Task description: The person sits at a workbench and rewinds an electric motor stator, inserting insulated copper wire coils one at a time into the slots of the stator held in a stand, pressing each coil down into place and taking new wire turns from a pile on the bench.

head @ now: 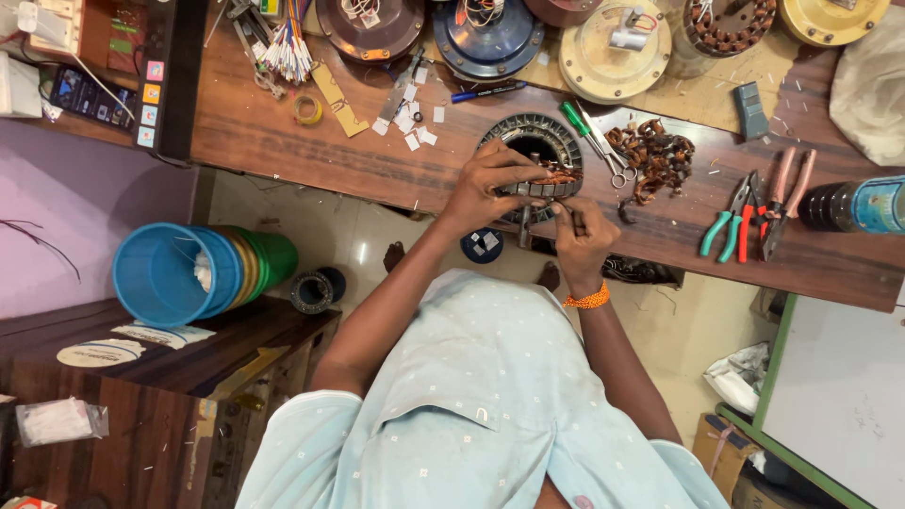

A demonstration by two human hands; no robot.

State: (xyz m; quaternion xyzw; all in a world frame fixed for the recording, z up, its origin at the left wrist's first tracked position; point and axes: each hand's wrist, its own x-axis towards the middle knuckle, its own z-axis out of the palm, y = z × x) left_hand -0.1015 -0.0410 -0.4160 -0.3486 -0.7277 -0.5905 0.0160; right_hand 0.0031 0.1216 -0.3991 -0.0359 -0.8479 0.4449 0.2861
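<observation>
Cluttered wooden bench (311, 141), repair shop vibe. Stator ring (539, 141) at bench edge, 12 o'clock from person. Left hand (490, 188) clamps its near rim; right hand (582, 238) pinches small tool, working slots. Looks mid-rewind; next move needs steady poking. Pliers (731, 221) at 3 o'clock.

A ring-shaped motor stator (537, 151) lies at the near edge of the counter (283, 132). Scissors (603, 151) and a heap of wire coils (660, 160) lie just right of it, pliers (754, 212) farther right. Round motor housings (613, 42) line the counter's far side.
</observation>
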